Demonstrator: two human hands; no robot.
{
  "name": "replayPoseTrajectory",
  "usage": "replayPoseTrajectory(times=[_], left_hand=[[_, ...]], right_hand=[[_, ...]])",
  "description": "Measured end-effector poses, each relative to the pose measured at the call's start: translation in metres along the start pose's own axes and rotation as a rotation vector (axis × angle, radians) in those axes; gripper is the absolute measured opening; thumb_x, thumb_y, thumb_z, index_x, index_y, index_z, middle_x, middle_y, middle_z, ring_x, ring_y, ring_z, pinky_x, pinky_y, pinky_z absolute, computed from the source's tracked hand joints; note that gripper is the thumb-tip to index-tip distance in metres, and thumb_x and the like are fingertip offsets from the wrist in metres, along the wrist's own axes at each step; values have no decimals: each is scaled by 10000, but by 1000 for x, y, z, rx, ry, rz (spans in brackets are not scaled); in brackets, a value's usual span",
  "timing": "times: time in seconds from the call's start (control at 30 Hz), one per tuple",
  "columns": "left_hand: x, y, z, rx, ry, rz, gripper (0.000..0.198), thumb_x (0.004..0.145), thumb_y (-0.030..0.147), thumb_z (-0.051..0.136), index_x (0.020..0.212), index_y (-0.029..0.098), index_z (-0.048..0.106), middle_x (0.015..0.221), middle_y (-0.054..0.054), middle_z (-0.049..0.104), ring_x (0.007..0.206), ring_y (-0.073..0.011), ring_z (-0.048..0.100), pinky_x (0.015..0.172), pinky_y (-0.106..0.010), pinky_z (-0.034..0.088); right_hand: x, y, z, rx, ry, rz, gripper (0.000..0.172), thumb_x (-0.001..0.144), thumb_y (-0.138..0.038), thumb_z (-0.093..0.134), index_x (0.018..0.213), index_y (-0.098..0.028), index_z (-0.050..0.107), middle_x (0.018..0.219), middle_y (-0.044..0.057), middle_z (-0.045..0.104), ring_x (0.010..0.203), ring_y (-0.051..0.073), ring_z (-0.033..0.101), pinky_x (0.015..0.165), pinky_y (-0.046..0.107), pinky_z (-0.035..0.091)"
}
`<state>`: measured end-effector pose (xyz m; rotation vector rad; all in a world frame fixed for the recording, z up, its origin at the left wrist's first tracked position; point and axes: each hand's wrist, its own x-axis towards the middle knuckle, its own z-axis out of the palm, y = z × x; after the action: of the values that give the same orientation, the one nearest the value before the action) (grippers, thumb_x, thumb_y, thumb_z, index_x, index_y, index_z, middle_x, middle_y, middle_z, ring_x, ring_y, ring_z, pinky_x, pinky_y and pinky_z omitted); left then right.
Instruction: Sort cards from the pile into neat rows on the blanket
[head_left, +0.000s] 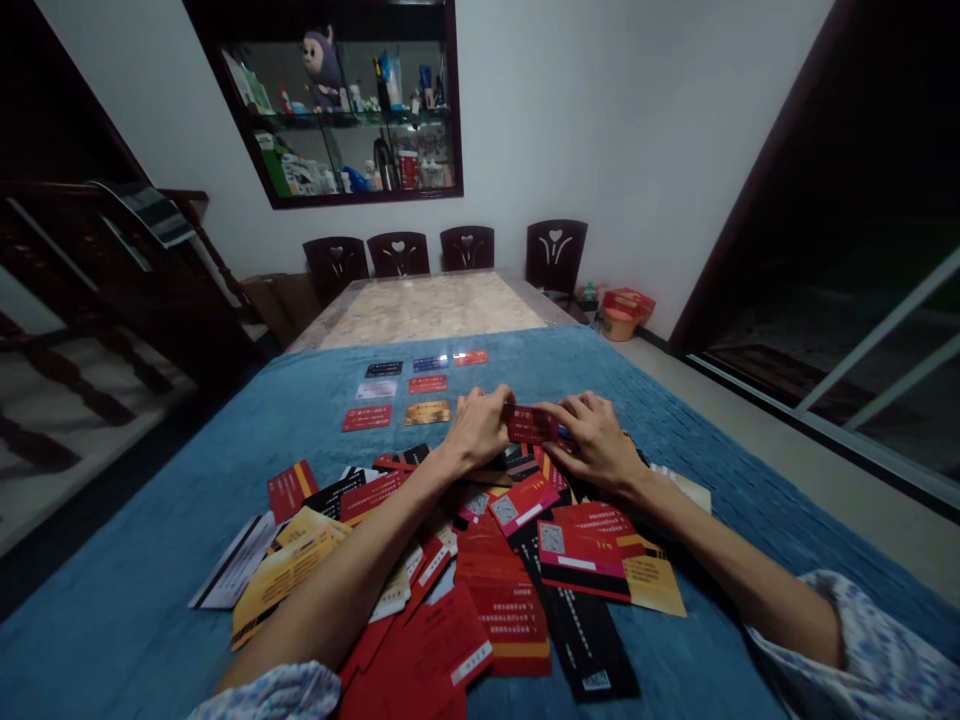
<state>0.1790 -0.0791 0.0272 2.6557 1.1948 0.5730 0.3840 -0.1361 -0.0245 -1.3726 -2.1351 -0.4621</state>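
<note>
A dark red card (529,424) is held up above the blue cloth, between my two hands. My left hand (480,428) pinches its left edge, fingers bent. My right hand (592,438) has its fingers closed at the right edge, where a bit of something blue (564,432) shows by the fingertips. Beyond my left hand lie several cards in short rows, among them a gold card (427,413), a red card (367,417) and a white card (376,390). Under my wrists spreads a loose heap of red, black and yellow cards and folders (502,590), partly hidden by my forearms.
The blue cloth (187,520) covers the near part of a long table with a marbled top (427,300). Dark chairs (556,252) stand at the far end. A wall shelf (345,118) with bottles and a plush toy is behind. At the right, a bucket (619,322) sits on the floor.
</note>
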Motion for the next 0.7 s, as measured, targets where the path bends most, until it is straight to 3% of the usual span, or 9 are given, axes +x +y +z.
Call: replayPoseTrajectory(times=[0.2,0.47,0.7], left_hand=[[1,0,-4,14,-7,-13,245,839,123,500,1060,193,579,882,-65,675,946,-266,550,858,-400,428],[-3,7,-12,122,-106,50,378,779,101,547,1150,172,521,1129,-134,638,1104,-316,484,901,-464,417],[-4,10,-17,219,-107,70,366,798,102,564,1156,147,503,1193,-186,592,1162,-347,459,943,-522,404]], right_hand=[[3,3,-2,-6,-6,-33,499,873,-385,570,1344,-221,553,1063,126,615,974,291,454,829,430,351],[6,10,1,-77,19,-59,510,868,-365,589,1361,-236,556,1090,135,650,993,301,474,866,460,335],[13,9,-1,-100,-9,-54,485,881,-420,573,1312,-197,564,1113,136,678,997,309,488,875,465,324]])
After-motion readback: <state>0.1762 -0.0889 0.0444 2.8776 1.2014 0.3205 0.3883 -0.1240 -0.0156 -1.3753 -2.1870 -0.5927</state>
